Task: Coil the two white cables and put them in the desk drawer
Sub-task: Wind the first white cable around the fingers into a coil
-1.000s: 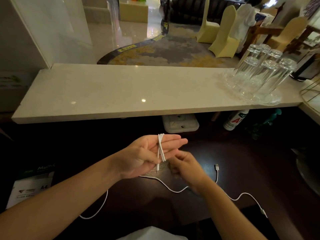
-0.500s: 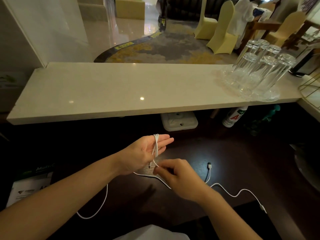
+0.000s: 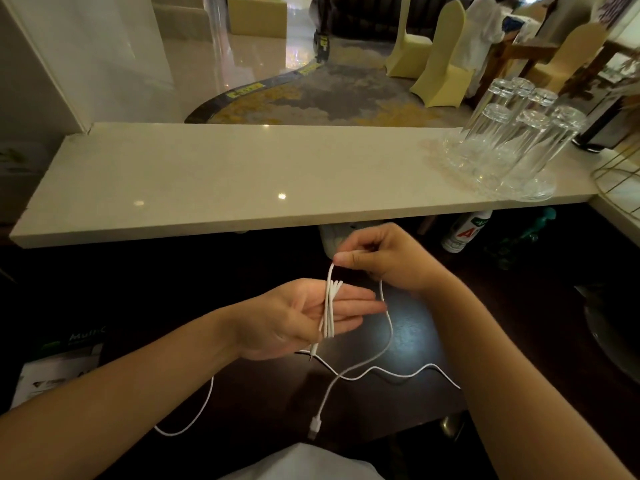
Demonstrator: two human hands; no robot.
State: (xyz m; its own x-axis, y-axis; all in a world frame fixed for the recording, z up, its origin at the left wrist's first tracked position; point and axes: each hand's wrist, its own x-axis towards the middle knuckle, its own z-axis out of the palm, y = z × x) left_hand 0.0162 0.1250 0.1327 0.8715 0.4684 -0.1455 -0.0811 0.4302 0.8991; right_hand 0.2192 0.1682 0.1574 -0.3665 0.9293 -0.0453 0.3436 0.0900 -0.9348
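1. Head view: the left hand (image 3: 304,315) lies palm up over the dark desk (image 3: 408,327), fingers straight and pressed together, with several turns of a white cable (image 3: 329,308) wound around them.
2. The right hand (image 3: 384,259) is raised just beyond the left fingertips, thumb and forefinger pinching the cable's top loop, the other fingers curled in.
3. From that pinch the cable drops past the left fingertips and runs down to a plug (image 3: 315,424) lying near the desk's front edge.
4. A short end with a thin plug (image 3: 313,351) hangs below the left palm.
5. A second cable (image 3: 398,372) snakes across the desk under both hands, crossing the first; one end loops under the left forearm, the other passes behind the right forearm.
6. A pale counter (image 3: 242,174) stands above and behind the desk, bearing upturned glasses (image 3: 512,143) at its right end.
7. Under the counter's edge sit a power strip (image 3: 329,237), partly hidden by the right hand, and a spray can (image 3: 464,230).
8. A paper ream (image 3: 55,368) lies at the desk's left.
9. I see no drawer.
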